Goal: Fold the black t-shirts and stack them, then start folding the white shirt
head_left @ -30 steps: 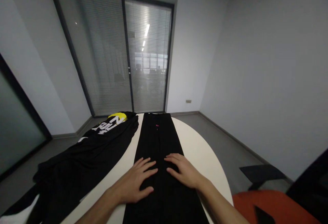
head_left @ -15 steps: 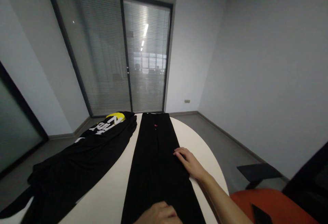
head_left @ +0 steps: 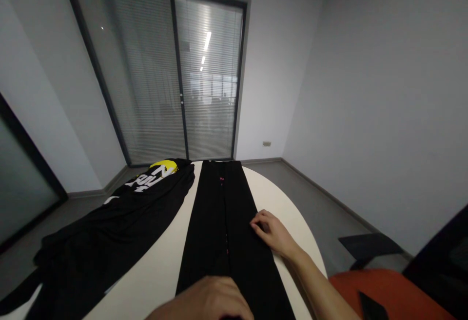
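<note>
A pair of black trousers [head_left: 208, 232] lies lengthwise on the white table [head_left: 161, 266], with small pink marks down the middle. At the bottom of the view my left hand [head_left: 210, 300] is over the near part of the trousers, knuckles up and fingers curled in on the cloth. Its fingertips are hidden below. My right hand [head_left: 274, 232] rests on the right edge of the trousers, thumb and forefinger brought together in a pinch at the cloth. Left of the trousers lies a black garment [head_left: 120, 227] with white lettering and a yellow print.
The table's rounded edge curves along the right. Beyond it stand an orange chair seat [head_left: 376, 286] and a black armrest [head_left: 369, 246]. A glass partition with blinds [head_left: 153, 90] is behind the table, and a grey wall [head_left: 376, 90] rises at the right.
My left hand has moved up and slightly left, showing more of itself. My right thumb and forefinger have drawn together into a pinch. A narrow line has opened along the trousers' middle.
</note>
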A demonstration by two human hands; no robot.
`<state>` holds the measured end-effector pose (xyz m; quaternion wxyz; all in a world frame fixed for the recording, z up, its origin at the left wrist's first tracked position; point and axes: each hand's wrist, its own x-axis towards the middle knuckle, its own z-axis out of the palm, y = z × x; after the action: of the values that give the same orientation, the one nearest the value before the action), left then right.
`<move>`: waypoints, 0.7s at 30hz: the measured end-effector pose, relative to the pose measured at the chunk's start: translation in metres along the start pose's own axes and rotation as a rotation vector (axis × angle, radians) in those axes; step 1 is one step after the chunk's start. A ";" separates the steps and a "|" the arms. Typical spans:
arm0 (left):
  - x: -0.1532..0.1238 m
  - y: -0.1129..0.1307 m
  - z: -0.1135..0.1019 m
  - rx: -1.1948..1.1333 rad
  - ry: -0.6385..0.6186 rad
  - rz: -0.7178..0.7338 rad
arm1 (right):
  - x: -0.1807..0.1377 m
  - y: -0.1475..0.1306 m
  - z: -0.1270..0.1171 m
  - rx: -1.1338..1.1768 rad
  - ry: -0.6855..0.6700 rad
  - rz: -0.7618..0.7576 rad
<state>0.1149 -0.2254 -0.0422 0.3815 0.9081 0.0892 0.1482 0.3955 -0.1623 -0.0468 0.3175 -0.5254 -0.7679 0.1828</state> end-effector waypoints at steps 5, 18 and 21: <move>-0.020 -0.011 -0.058 0.327 0.272 -0.375 | -0.013 -0.040 0.010 0.057 -0.239 -0.202; -0.029 -0.053 -0.062 0.227 0.414 -0.487 | -0.043 -0.108 0.063 -0.341 -0.851 -0.562; -0.031 -0.051 -0.064 0.211 0.402 -0.496 | -0.040 -0.112 0.066 -0.414 -0.868 -0.522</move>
<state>0.0619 -0.1556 -0.0423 0.2848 0.8456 0.3958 0.2171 0.2830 -0.2381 -0.0382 -0.1037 -0.2452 -0.9532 0.1433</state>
